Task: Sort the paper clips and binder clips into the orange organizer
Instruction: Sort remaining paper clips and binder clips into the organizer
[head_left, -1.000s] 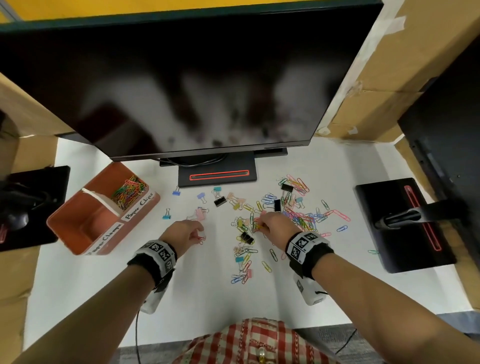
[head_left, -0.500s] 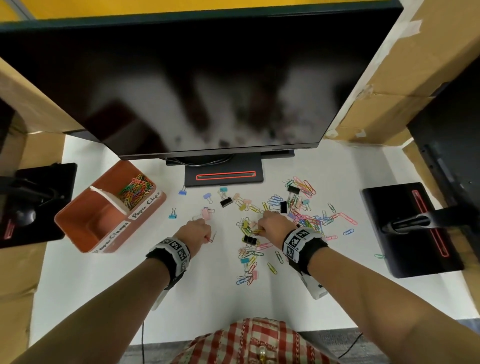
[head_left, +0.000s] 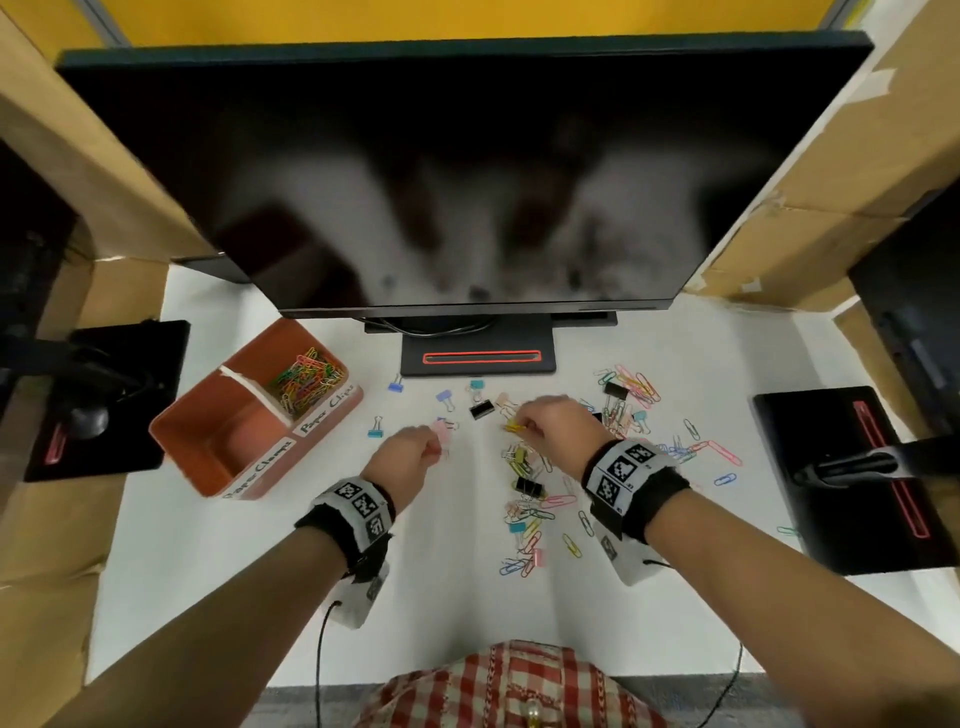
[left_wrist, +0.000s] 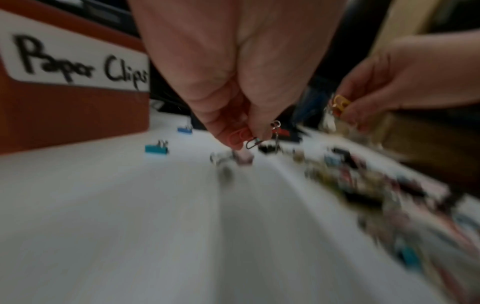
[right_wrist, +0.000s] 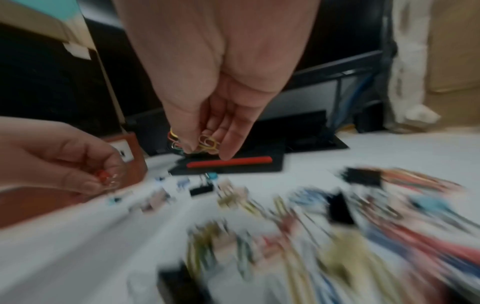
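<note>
The orange organizer (head_left: 218, 447) sits at the left of the white table, with coloured paper clips (head_left: 306, 376) in its far compartment; the near one looks empty. My left hand (head_left: 415, 454) hovers right of it and pinches a few paper clips (left_wrist: 241, 136), one red. My right hand (head_left: 545, 423) is raised over the scattered pile and pinches a small bunch of paper clips (right_wrist: 205, 144), mostly yellow. Loose paper clips (head_left: 524, 525) and binder clips, such as a black one (head_left: 480, 410), lie spread across the table's middle and right.
A large monitor (head_left: 467, 182) overhangs the back of the table on its stand base (head_left: 478, 358). Black stand bases sit at the left (head_left: 104, 400) and right (head_left: 841, 478). Cardboard panels (head_left: 831, 156) wall both sides. Small blue binder clips (head_left: 375, 430) lie near the organizer.
Both hands have lifted off the table with clips pinched in them. The right hand moved away from me over the pile. The head view shifted back, showing more of the monitor.
</note>
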